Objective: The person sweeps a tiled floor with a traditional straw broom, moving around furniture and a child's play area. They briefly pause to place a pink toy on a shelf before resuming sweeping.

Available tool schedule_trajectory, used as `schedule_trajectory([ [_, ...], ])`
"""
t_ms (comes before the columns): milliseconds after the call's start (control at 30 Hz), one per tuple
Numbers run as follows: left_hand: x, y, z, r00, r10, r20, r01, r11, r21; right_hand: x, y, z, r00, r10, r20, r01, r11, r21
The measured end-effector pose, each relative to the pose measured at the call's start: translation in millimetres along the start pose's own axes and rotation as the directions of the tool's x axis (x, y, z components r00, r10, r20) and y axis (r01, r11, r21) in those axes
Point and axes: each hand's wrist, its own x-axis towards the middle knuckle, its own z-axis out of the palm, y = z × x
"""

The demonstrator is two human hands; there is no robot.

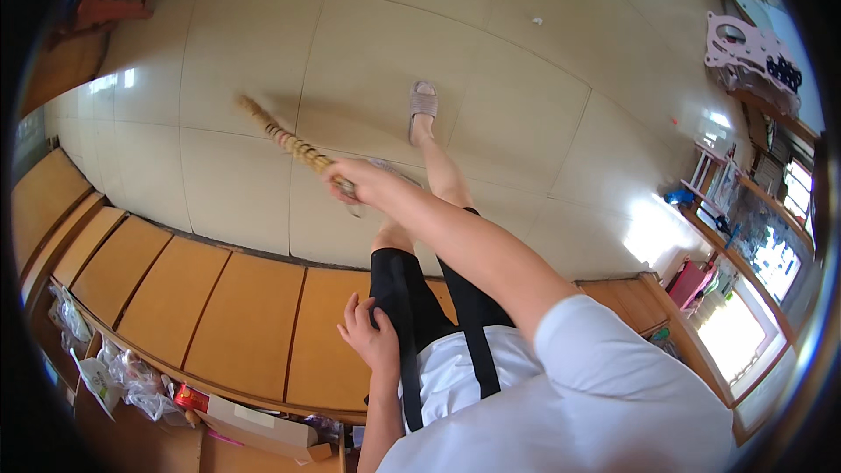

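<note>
Straw-coloured and wrapped with dark bands, the slender rod (298, 148) is in your right hand (352, 180), slanting over the tiled floor (236, 184) ahead of you. Its far end points to the upper left and is blurred; its near end protrudes just past your fist. Your right fingers are wrapped around the rod close to this near end, with the arm extended across your body.

Your left hand (371, 333) holds nothing: its fingers are spread and slightly curled, beside the left leg of your black shorts (406, 293). Whether it touches the fabric cannot be told.

One slipper (423, 102) is in full view on your forward foot; the other is partly hidden behind your right hand. Along the lower left runs a row of wooden cabinet panels (188, 298). Behind these, clear plastic bags (140, 383) lie near a pale carton (258, 422) and a red package (191, 398).
</note>
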Motion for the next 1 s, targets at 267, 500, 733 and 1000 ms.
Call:
schedule_trajectory([
  [267,36,66,-13,0.994,-0.058,0.088,0.059,0.998,-0.007,-12,-142,-106,0.966,0.246,-0.075,-0.188,0.874,0.448],
  [500,77,114,-32,0.999,0.03,0.043,-0.027,0.996,-0.079,-177,-206,-233,0.923,-0.014,-0.385,0.228,0.824,0.519],
  [733,121,82,-68,0.996,-0.066,-0.057,0.054,0.981,-0.187,-142,-171,-126,0.942,0.061,-0.331,-0.01,0.988,0.153],
  [1000,216,-8,-156,0.979,-0.156,-0.127,0.114,0.95,-0.291,90,-85,191,0.945,-0.246,-0.214,-0.106,0.389,-0.915],
])
